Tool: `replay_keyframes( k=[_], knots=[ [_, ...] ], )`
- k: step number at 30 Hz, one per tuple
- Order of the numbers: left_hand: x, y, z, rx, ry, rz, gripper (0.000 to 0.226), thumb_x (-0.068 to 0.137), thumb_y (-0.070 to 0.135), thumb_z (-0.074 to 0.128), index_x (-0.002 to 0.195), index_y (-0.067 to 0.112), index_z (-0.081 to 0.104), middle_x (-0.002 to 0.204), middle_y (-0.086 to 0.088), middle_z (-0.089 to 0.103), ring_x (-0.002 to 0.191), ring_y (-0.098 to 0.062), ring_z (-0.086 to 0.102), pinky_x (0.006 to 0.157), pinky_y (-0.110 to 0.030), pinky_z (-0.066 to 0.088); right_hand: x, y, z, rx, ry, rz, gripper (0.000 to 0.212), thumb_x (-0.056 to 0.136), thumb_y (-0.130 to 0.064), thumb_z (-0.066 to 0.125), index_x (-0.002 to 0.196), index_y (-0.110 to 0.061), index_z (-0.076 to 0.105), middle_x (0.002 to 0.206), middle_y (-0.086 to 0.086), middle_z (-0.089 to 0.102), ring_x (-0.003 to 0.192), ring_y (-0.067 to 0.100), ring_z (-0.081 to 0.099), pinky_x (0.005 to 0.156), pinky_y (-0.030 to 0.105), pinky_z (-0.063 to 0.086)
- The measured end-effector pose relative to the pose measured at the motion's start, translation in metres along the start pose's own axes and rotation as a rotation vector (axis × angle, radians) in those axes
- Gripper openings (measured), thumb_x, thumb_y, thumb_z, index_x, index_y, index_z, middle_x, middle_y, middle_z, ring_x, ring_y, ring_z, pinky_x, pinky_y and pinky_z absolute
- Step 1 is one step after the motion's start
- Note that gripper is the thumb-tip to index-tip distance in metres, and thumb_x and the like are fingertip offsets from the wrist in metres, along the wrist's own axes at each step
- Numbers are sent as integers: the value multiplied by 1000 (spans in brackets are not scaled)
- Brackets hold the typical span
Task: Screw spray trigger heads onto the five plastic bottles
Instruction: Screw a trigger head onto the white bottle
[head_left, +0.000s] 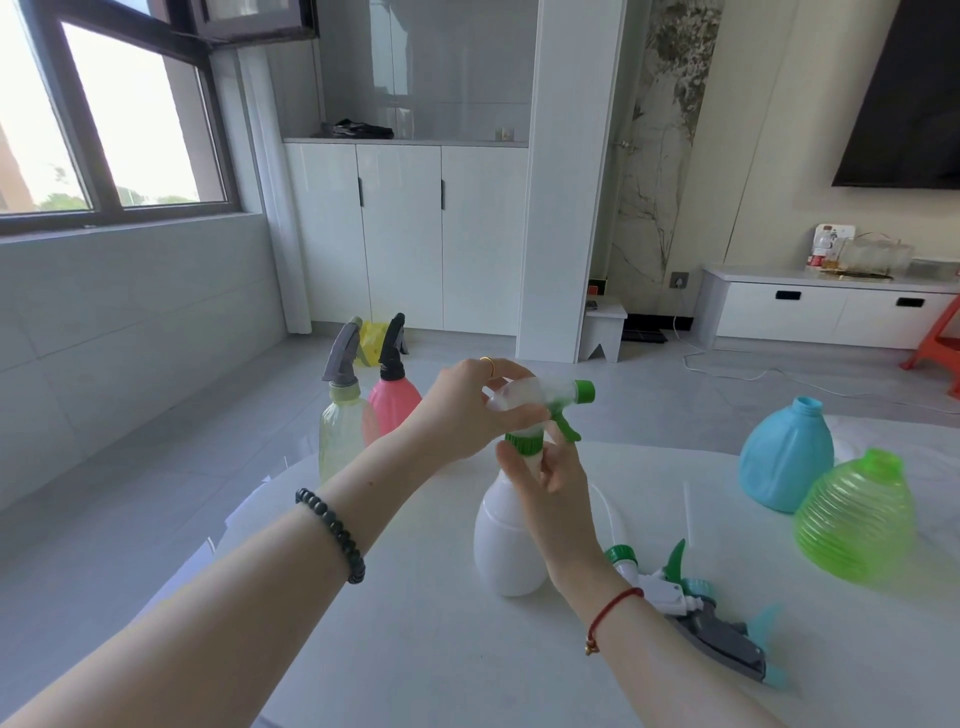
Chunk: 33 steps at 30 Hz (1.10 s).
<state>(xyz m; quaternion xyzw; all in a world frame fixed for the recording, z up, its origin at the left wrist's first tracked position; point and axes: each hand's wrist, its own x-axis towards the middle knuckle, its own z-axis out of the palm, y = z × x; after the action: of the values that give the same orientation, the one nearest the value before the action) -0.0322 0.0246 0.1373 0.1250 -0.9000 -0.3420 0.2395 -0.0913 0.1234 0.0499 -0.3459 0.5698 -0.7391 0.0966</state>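
A white bottle stands upright in the middle of the white table. A white and green trigger head sits on its neck. My left hand grips the top of that head. My right hand pinches the green collar at the neck. A yellow bottle and a pink bottle, each with a trigger head on, stand at the far left. A blue bottle and a green ribbed bottle stand capless at the right.
Two loose trigger heads lie near my right wrist: a white and green one and a grey and teal one. The table's left edge runs close to the yellow bottle. White cabinets and a window are beyond the table.
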Motion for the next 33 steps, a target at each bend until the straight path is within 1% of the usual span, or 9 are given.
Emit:
replay_keyframes(
  k=[3, 7, 12, 17, 19, 23, 28, 31, 33],
  knots=[
    [-1, 1, -1, -2, -1, -10, 33, 71, 40, 71, 101, 32, 60, 97, 3, 64, 68, 0, 56, 63, -18, 46, 2, 0, -2, -41, -2, 6, 4, 84, -24, 60, 85, -27, 60, 74, -11, 58, 71, 4, 52, 63, 4, 40],
    [-1, 1, 0, -8, 0, -3, 28, 70, 39, 71, 95, 36, 58, 94, 4, 64, 67, 2, 57, 55, -7, 43, 3, -1, 0, 1, 11, 12, 32, 72, -17, 74, 98, -24, 57, 91, -10, 65, 88, 6, 60, 77, 12, 46],
    [-1, -1, -1, 14, 10, -21, 37, 70, 42, 71, 104, 31, 61, 96, 6, 62, 69, 2, 54, 58, -12, 42, 1, 2, -5, -60, -69, 29, 10, 85, -22, 57, 87, -32, 59, 72, -20, 60, 68, -10, 52, 60, 0, 38],
    [-3, 0, 0, 26, 22, -10, 36, 71, 40, 71, 104, 30, 61, 92, 7, 61, 69, 3, 54, 59, -11, 42, 2, 0, 3, 18, 82, 37, 32, 72, -13, 73, 97, -20, 54, 93, 2, 64, 85, 11, 59, 76, 17, 44],
    [-3, 0, 1, 29, 26, -15, 38, 71, 40, 71, 106, 28, 61, 94, 5, 62, 71, -2, 55, 60, -13, 43, 0, 0, 0, 1, 25, 32, 39, 72, -21, 73, 105, -19, 53, 90, 3, 64, 81, 9, 59, 74, 13, 44],
    [-3, 1, 1, 21, 16, -31, 39, 71, 40, 71, 107, 29, 60, 100, 2, 64, 77, -10, 58, 66, -21, 48, -1, -2, -5, -13, -65, 48, 3, 84, -27, 59, 88, -27, 60, 77, -6, 59, 66, -7, 52, 60, 0, 39],
    [-3, 0, 1, 47, 24, -20, 40, 71, 41, 70, 108, 28, 60, 96, 6, 62, 70, 2, 54, 56, -6, 39, -1, 3, -1, 55, 39, 44, 35, 72, -16, 74, 92, -29, 47, 84, -5, 62, 79, 5, 60, 67, 11, 45],
    [-3, 0, 1, 34, 24, -27, 40, 71, 42, 70, 107, 29, 60, 95, 5, 62, 73, -5, 57, 59, -11, 41, -2, 1, -5, -1, -63, 8, 14, 79, -31, 62, 90, -35, 55, 72, -9, 57, 66, -6, 53, 63, 4, 41],
    [-3, -1, 1, 28, 27, -29, 38, 70, 42, 71, 105, 30, 61, 93, 5, 63, 70, -2, 57, 58, -12, 42, 0, 1, -5, -27, -34, -3, 8, 82, -25, 61, 82, -31, 57, 71, -11, 54, 62, -9, 49, 62, 6, 40]
  ],
)
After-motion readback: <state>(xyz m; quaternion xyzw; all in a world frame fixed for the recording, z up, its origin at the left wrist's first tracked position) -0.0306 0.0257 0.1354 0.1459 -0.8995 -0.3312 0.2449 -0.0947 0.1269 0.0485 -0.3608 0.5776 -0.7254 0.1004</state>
